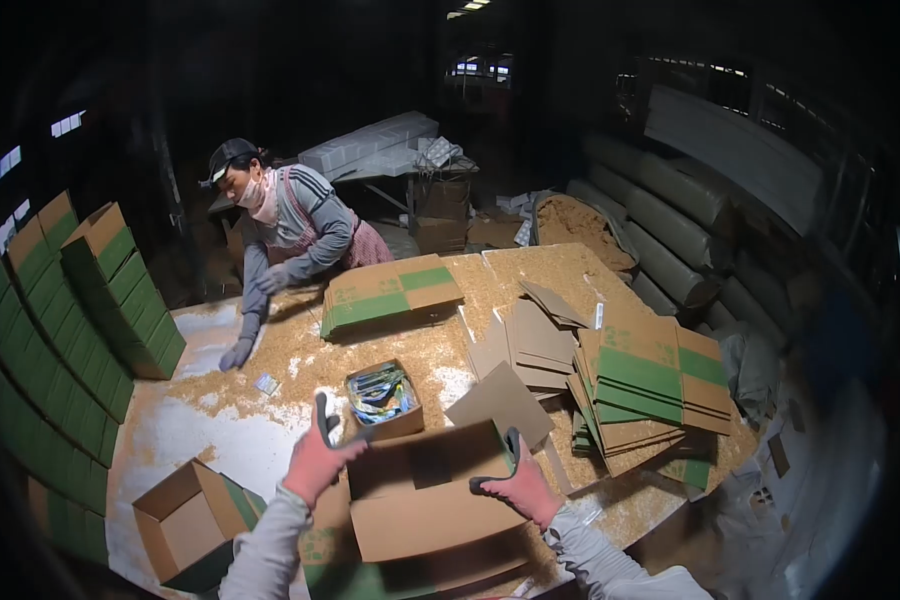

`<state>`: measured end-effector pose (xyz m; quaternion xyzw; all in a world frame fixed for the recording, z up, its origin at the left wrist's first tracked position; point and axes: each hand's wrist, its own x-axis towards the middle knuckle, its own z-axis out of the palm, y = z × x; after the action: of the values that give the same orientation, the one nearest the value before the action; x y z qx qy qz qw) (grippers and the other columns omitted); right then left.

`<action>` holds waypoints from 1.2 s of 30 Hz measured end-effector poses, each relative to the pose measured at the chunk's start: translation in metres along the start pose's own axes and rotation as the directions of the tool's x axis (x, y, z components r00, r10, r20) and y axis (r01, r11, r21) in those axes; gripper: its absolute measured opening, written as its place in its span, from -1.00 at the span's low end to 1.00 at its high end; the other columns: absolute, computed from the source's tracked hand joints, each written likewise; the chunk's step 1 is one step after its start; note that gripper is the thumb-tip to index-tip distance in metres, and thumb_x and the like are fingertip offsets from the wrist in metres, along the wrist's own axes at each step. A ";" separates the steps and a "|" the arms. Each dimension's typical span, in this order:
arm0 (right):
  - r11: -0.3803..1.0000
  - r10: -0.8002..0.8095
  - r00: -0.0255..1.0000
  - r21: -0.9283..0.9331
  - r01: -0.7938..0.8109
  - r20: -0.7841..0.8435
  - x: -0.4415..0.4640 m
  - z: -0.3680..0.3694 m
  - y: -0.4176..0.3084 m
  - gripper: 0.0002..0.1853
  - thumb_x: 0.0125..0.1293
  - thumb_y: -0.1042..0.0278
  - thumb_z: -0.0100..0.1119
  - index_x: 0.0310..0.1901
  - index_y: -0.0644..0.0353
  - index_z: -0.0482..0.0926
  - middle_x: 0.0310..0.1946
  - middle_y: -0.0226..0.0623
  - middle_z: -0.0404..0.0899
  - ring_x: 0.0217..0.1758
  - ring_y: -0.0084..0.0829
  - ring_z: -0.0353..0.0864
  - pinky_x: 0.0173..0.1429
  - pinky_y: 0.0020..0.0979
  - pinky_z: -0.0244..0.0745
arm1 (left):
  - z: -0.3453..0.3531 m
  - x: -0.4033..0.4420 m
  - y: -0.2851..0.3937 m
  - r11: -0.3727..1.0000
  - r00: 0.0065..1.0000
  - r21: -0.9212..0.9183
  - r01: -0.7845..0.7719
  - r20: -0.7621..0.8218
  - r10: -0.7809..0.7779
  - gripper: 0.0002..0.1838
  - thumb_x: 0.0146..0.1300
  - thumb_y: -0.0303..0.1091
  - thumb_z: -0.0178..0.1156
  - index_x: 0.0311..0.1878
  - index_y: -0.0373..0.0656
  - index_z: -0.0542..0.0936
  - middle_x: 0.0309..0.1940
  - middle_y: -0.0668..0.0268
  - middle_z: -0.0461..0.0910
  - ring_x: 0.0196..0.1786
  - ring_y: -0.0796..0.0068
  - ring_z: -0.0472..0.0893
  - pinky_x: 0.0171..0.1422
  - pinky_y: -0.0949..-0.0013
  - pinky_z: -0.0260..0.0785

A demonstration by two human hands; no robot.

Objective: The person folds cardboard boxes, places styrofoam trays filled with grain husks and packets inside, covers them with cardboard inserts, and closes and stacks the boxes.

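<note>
While a co-worker [305,215] in grey sleeves leans over the far side, the near person has an open cardboard carton [435,525] between both gloved hands at the near edge of the worktable [165,430]. Left hand [320,458]: fingers spread and pointing up, thumb at the carton's left corner; I can't tell if it grips. Right hand [523,482]: part-closed on the right wall, thumb over the rim. Green-printed cardboard [335,575] shows below. Just beyond: smaller box [402,425] with blue-and-yellow packets [378,390] inside. Another open carton [210,510] sits tilted at left; tall stacks of green-and-brown cartons [120,290] behind it. Flattened cartons [660,375] piled right, second flat pile [390,295] toward the co-worker. Sawdust-like crumbs [540,270] all over the tabletop.
</note>
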<state>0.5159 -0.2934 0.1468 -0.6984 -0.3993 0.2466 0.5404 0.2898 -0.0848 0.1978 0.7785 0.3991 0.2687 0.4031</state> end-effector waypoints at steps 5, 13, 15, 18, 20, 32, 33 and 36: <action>0.954 -0.019 0.984 0.299 -0.036 0.177 -0.014 -0.012 -0.019 -0.34 0.07 0.52 0.26 0.22 0.32 0.21 0.01 -0.16 0.47 0.07 -0.38 0.49 0.09 -0.37 0.48 | 0.012 -0.083 -0.059 0.853 0.938 -0.428 0.299 0.295 -0.181 0.25 -0.16 -0.42 0.48 0.43 -0.18 -0.28 -0.05 0.15 0.51 -0.11 0.34 0.57 -0.05 0.39 0.47; 0.987 0.145 0.976 0.050 -0.155 0.165 -0.023 -0.006 0.044 -0.62 0.13 0.04 0.22 -0.29 0.23 0.46 -0.39 -0.24 0.52 -0.36 -0.38 0.48 -0.28 -0.38 0.38 | -0.001 -0.207 -0.125 0.650 0.799 0.526 -0.548 0.559 0.220 -0.55 -0.16 -0.38 0.31 -0.08 -0.08 0.56 -0.11 -0.03 0.51 -0.14 0.07 0.59 -0.09 0.20 0.45; 0.969 0.188 0.975 -0.188 -0.163 0.122 -0.047 -0.004 0.018 -0.60 -0.02 0.06 0.26 -0.31 0.21 0.44 -0.42 -0.09 0.50 -0.38 -0.25 0.49 -0.25 -0.30 0.38 | -0.012 -0.195 -0.146 0.815 0.919 0.434 -0.385 0.095 0.383 -0.52 -0.07 -0.39 0.24 0.04 -0.05 0.53 -0.11 0.08 0.56 -0.23 0.22 0.59 -0.14 0.32 0.44; 0.971 0.140 0.987 -0.205 -0.122 0.074 -0.049 0.001 0.014 -0.53 0.00 -0.01 0.22 -0.27 0.26 0.42 -0.39 -0.03 0.50 -0.28 -0.13 0.50 -0.17 -0.24 0.37 | -0.019 -0.115 -0.048 0.832 0.893 -0.392 0.393 -0.053 -0.447 -0.63 0.36 -0.32 -0.03 0.14 -0.33 0.41 -0.09 0.17 0.58 -0.24 0.37 0.56 -0.08 0.30 0.41; 0.995 0.102 0.988 -0.031 -0.099 0.114 -0.047 -0.010 0.023 -0.61 0.11 0.10 0.24 -0.26 0.30 0.45 -0.45 -0.16 0.49 -0.38 -0.33 0.44 -0.23 -0.36 0.37 | 0.012 -0.078 -0.044 0.940 0.941 0.088 0.330 -0.113 -0.320 -0.61 0.27 -0.28 0.09 0.07 -0.34 0.46 -0.18 0.14 0.62 -0.20 0.30 0.58 -0.07 0.32 0.39; 0.333 0.577 0.464 0.712 0.618 -0.672 -0.051 -0.260 0.345 -0.62 0.30 -0.06 0.00 -0.09 0.08 0.52 -0.19 -0.39 0.55 -0.11 -0.41 0.46 0.11 -0.35 0.35 | 0.021 -0.083 -0.051 0.893 0.911 0.231 0.386 -0.245 -0.331 -0.58 0.18 -0.35 0.19 0.10 -0.31 0.46 -0.02 0.13 0.55 -0.03 0.31 0.53 0.11 0.30 0.33; 0.362 0.579 0.413 0.676 0.642 -0.703 -0.034 -0.273 0.320 -0.61 0.32 -0.03 -0.04 -0.02 0.09 0.50 -0.11 -0.40 0.53 -0.03 -0.41 0.44 0.14 -0.38 0.33 | 0.020 -0.085 -0.061 0.895 0.917 0.269 0.356 -0.287 -0.279 -0.57 0.19 -0.34 0.20 0.10 -0.32 0.46 -0.02 0.13 0.54 -0.02 0.32 0.52 0.11 0.31 0.32; 0.271 0.499 0.549 0.723 0.636 -0.670 0.000 -0.311 0.322 -0.60 0.36 0.07 -0.06 0.08 0.14 0.48 -0.01 -0.39 0.52 0.06 -0.42 0.42 0.17 -0.42 0.29 | 0.020 -0.090 -0.060 0.841 0.918 0.409 0.353 -0.326 -0.226 -0.58 0.21 -0.42 0.15 0.14 -0.35 0.43 -0.04 0.15 0.56 -0.06 0.36 0.54 0.09 0.33 0.35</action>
<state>0.8510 -0.4983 -0.0676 -0.2187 0.1096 0.0404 0.9688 0.2318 -0.1465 0.1278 0.7386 0.6152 0.2033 0.1863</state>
